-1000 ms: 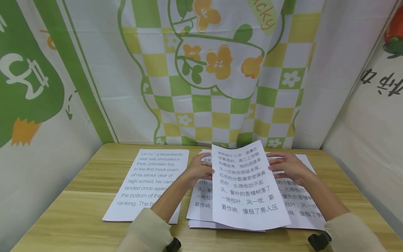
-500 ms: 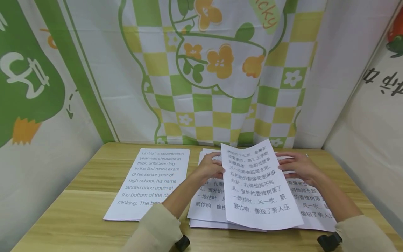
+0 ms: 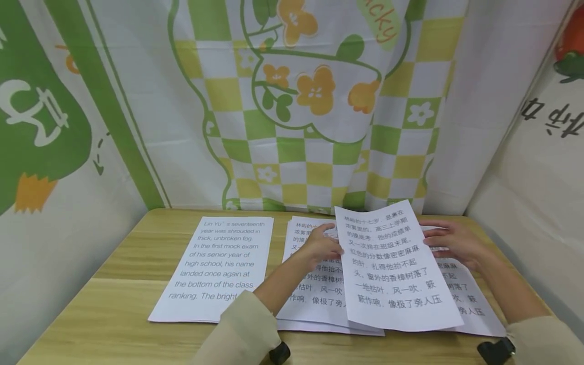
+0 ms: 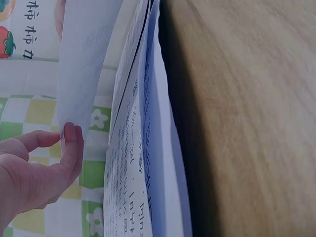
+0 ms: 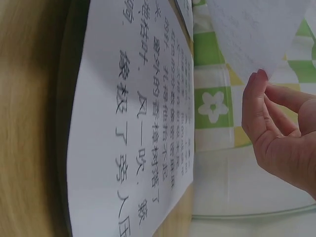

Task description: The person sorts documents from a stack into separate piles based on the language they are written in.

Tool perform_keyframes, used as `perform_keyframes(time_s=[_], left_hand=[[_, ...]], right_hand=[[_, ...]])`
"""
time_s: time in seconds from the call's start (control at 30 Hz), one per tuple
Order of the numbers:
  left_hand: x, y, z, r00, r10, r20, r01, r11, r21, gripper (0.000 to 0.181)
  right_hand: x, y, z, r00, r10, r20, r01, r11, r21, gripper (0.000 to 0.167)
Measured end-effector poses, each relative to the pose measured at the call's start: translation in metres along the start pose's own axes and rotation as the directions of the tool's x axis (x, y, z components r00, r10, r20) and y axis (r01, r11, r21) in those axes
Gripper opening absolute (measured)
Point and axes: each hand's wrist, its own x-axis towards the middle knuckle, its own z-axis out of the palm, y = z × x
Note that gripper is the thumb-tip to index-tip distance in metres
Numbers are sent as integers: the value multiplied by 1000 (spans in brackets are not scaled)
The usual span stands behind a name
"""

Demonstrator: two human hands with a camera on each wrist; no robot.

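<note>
A printed sheet [image 3: 392, 274] with Chinese text is held up by both hands, its lower part bowed. The left hand [image 3: 321, 246] pinches its left edge; the left wrist view shows thumb and fingertips of that hand [image 4: 44, 168] meeting on the paper [image 4: 84, 64]. The right hand [image 3: 456, 243] pinches the right edge, and in the right wrist view this hand [image 5: 284, 123] has the sheet's edge [image 5: 256, 34] between thumb and fingertips. Beneath and to the left lies a stack of Chinese pages [image 3: 315, 309]; another Chinese page [image 3: 483, 319] lies under the right side.
A stack of English pages [image 3: 219, 258] lies at the left of the wooden table [image 3: 114, 299]. Behind the table hangs a curtain [image 3: 292, 152] with green and yellow checks. Printed cloth walls [image 3: 538, 192] stand at both sides.
Both hands have moved to the right with the held sheet, uncovering more of the middle stack. The page under its right side has also shifted right. The left forearm covers less of the English pages.
</note>
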Motion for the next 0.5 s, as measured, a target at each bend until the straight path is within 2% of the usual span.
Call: perform_keyframes(time_s=[0.23,0.5], left_hand=[[1,0,11,999,21,32,-21,1000,14,83],[6,-3,30,997,-26,70,25,1000,8,80]], right_hand=[[-4,9,-14,1000,7,-25,-8,1000,-13,62],[-7,20,-34,1000,4,5,-4,1000,16,41]])
